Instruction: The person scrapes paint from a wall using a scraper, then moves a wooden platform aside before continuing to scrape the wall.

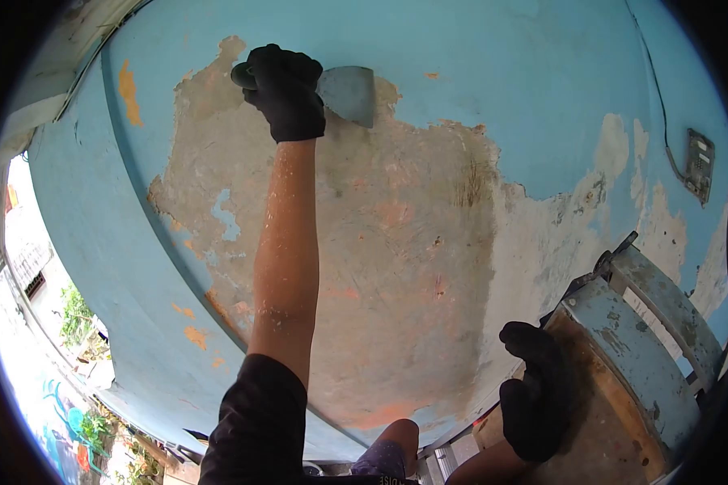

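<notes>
My left hand (283,93), in a black glove, is closed round the handle of a wide putty knife. The putty knife's grey metal blade (349,94) points right and lies at the wall, by the upper edge of a bare patch. On the wall, light-blue paint (501,56) has a ragged border round the exposed grey-brown plaster (396,267). Low on the right, my right hand (538,396), also black-gloved, is empty, its thumb and fingers apart in a loose curve. It is in front of a worn blue-grey piece of furniture (623,331) with a brown panel.
A switch or socket plate (698,166) with a cable is on the wall at right. My knee (396,444) shows at the bottom, beside metal rungs (446,462). To the left are a painted wall ridge (158,218) and an opening with green plants (77,315).
</notes>
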Tool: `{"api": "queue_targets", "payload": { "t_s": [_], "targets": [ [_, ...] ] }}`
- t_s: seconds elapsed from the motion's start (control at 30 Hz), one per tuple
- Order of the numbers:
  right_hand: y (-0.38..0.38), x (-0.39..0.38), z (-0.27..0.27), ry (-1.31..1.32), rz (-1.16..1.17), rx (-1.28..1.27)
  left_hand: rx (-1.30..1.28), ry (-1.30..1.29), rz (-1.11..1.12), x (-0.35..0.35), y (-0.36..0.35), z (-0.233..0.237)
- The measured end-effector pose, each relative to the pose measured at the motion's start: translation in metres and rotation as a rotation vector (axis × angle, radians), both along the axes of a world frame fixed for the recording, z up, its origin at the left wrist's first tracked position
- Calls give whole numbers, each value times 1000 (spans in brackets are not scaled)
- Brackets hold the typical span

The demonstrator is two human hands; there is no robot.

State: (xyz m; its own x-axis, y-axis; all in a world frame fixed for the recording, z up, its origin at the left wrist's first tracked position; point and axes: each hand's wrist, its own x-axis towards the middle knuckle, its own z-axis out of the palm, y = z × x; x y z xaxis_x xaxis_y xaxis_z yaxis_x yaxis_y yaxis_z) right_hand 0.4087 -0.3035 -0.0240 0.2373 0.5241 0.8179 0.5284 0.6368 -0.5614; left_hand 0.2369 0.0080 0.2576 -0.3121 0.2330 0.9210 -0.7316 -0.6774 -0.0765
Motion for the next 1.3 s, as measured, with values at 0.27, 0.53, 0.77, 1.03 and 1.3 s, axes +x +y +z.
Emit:
{"api": "queue_targets", "payload": {
  "t_s": [0.27, 0.53, 0.77, 1.03, 1.3],
  "targets": [
    [-1, 1, -1, 4, 41, -9, 133, 106, 2, -18, -23, 1],
    [-1, 7, -2, 4, 76, 2, 356, 223, 167, -25, -40, -11],
    [0, 4, 4, -1, 42, -9, 173, 119, 141, 1, -45, -24],
    [-1, 3, 8, -13, 61, -49, 112, -66, 200, -5, -16, -28],
    [0, 5, 3, -60, 65, -73, -127, -227, -19, 21, 9, -40]
  ]
}}
